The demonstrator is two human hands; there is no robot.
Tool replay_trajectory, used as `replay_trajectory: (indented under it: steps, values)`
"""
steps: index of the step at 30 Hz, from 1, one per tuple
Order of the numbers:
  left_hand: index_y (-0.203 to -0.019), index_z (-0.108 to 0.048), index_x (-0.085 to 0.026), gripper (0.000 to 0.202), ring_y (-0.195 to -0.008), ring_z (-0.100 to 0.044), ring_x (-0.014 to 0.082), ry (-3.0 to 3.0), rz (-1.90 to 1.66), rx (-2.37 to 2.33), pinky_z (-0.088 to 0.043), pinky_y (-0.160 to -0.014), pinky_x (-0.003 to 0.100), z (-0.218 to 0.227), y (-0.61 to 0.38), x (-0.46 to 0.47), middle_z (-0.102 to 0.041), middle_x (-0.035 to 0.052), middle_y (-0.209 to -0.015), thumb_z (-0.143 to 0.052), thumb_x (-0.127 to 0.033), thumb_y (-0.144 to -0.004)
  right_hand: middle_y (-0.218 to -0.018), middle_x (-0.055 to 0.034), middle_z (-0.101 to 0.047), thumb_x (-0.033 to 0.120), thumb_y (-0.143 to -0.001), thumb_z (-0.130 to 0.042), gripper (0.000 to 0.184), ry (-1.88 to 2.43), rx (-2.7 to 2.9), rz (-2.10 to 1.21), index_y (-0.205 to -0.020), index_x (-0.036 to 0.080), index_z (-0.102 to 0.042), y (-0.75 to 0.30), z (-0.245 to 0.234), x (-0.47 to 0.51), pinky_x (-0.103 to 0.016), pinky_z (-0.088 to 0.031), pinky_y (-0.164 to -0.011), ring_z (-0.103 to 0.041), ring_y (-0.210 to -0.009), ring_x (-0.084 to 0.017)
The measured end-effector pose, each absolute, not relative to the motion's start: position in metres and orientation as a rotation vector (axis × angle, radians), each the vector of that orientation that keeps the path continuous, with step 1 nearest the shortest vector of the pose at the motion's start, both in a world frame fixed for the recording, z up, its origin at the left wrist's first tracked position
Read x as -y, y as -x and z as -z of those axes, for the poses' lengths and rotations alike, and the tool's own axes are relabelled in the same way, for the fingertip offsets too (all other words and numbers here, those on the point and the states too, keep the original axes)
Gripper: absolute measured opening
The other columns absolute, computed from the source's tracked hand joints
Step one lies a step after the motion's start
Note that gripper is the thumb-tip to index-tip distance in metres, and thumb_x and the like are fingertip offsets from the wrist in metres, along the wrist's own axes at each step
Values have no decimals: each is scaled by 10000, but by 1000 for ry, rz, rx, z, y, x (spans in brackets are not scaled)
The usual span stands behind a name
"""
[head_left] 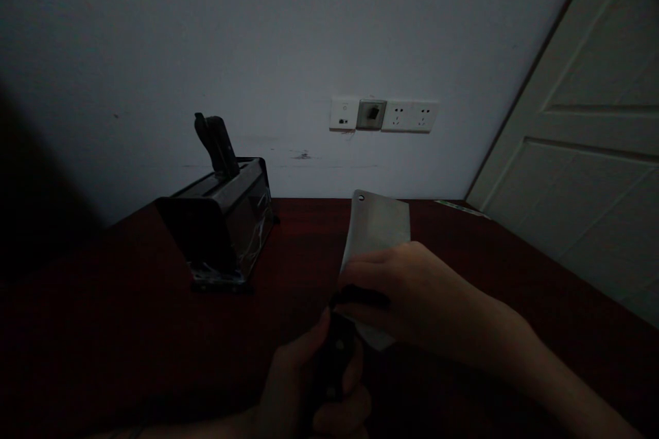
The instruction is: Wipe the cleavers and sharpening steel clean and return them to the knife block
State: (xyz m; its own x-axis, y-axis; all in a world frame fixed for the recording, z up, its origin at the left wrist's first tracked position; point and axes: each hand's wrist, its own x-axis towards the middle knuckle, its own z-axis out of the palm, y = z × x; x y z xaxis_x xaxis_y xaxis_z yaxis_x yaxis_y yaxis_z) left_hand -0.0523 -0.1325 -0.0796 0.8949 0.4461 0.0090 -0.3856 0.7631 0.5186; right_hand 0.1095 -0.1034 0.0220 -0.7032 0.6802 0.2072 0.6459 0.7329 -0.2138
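Observation:
A broad steel cleaver (377, 225) points away from me over the dark red table (128, 329). My left hand (314, 384) is closed round its black handle at the bottom of the view. My right hand (412, 295) reaches in from the right, its fingers curled over the blade's near end, just above the handle. A black knife block (226, 219) stands to the left, with the black handle of a knife (216, 144) sticking up from it.
A white wall (257, 48) runs behind the table, with a row of sockets and a switch (384, 115) on it. A pale panelled door (592, 171) stands at the right. The room is dim.

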Motion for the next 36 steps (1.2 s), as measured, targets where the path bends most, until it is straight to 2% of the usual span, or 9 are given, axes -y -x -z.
replay_trajectory:
  steps: [6,14,20,27,33,36]
  values:
    - [-660,-470,-181,523,-280,-170,58,-535,-437,-111,-100,-351,191,79,52,134,-294,-51,-368,-181,-565,-867,-755,10,-668,260,-810,-566,94,1015,2729,-268,-786,206,-639,-116,-26,103,-181,-396,-557,-597,-643,-93]
    - [-660,-473,-179,448,-279,-182,53,-511,-445,-160,-105,-319,167,71,53,134,-275,-59,-381,-307,-550,-848,-880,-28,-673,300,-836,-531,154,1017,2671,-137,-894,198,-631,-107,-21,101,-204,-421,-601,-620,-720,-122]
    - [-669,-469,-183,500,-284,-174,56,-518,-448,-112,-110,-337,171,69,54,132,-286,-50,-386,-198,-554,-867,-762,14,-665,251,-828,-541,103,1002,2689,-199,-794,205,-626,-114,-28,105,-184,-399,-546,-597,-628,-93]
    - [-670,-468,-177,471,-282,-169,49,-518,-423,-141,-80,-333,175,74,55,132,-291,-54,-381,-267,-563,-852,-855,-40,-675,285,-839,-522,164,1005,2636,-91,-904,198,-644,-107,-23,106,-207,-422,-583,-620,-691,-125]
    - [-650,-460,-176,490,-270,-182,52,-533,-446,-172,-99,-337,176,65,53,133,-280,-58,-370,-257,-574,-851,-795,-4,-676,251,-821,-551,108,1009,2672,-166,-851,217,-648,-115,-27,108,-188,-417,-556,-617,-645,-105]
    - [-666,-467,-177,492,-278,-186,51,-537,-434,-163,-100,-339,173,66,54,132,-290,-54,-377,-248,-576,-853,-820,-20,-681,259,-832,-535,134,1009,2647,-119,-881,209,-649,-113,-27,109,-195,-426,-571,-625,-670,-116]
